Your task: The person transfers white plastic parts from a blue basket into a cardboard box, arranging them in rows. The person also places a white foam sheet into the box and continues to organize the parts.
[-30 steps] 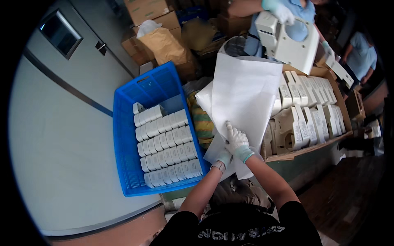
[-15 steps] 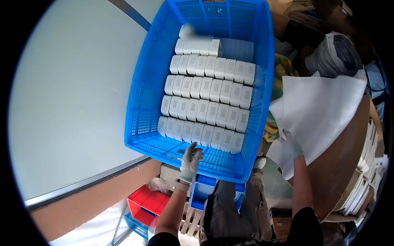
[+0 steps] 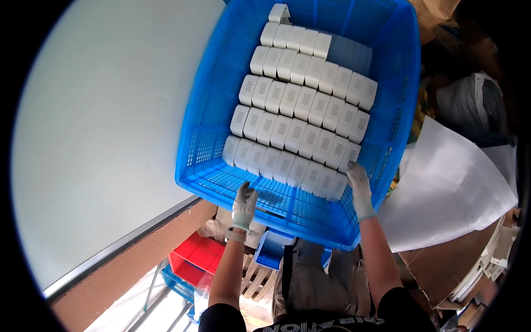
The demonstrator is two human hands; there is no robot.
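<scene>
A large blue mesh crate (image 3: 185, 138) holds rows of white slotted plastic housings (image 3: 296, 133) packed side by side. The back row is shorter, with a translucent sheet (image 3: 351, 53) lying beside it. One white piece (image 3: 279, 13) sits apart at the far left. My left hand (image 3: 244, 206), in a pale glove, hovers over the crate's near left rim, its fingers loosely bent and holding nothing visible. My gloved right hand (image 3: 359, 188) reaches inside along the right wall. Its stretched fingers are at the right end of the nearest rows, apparently touching a housing.
A pale panel (image 3: 110, 138) borders the crate on the left. Large white sheets (image 3: 442, 193) lean over a brown cardboard box (image 3: 442, 257) on the right. Below are a red bin (image 3: 196, 254), a small blue bin (image 3: 271, 249) and wooden slats (image 3: 257, 282).
My right hand has left the white sheet and come into the crate's right side. My left hand has drawn back slightly toward the near rim. The view has shifted, placing the crate farther right.
</scene>
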